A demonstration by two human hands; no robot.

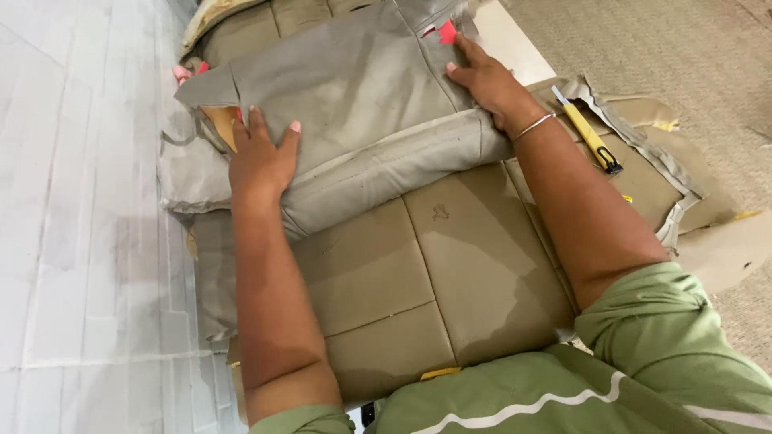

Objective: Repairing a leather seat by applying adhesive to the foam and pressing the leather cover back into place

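Item one: my left hand [261, 161], laid flat and open, fingers spread, palm pressing down on the near left part of a folded grey-beige fabric panel [354, 104] — gripping nothing, only weighing it down. Item two: my right hand [489, 80], likewise open and flat, resting on the far right edge of the same panel, fingers pointing away from me; a thin silver bangle [535, 126] sits on that wrist. The panel lies between and under both hands, its thick stitched seam running from one wrist to the other. Item three: beneath the panel and toward me from the hands, a tan quilted seat cushion cover [434, 265], sewn into rectangular sections, reaching back to my chest. Item four: a yellow utility knife [587, 133], just right of my right wrist, lying on a loose flap of the tan cover, not touched. Item five: a small red scrap [447, 32] just beyond my right fingertips. Left of my left hand — pale tiled floor [72, 201]; right of the knife, beige carpet [683, 48]. My green sleeves [667, 329] show nearest the camera.
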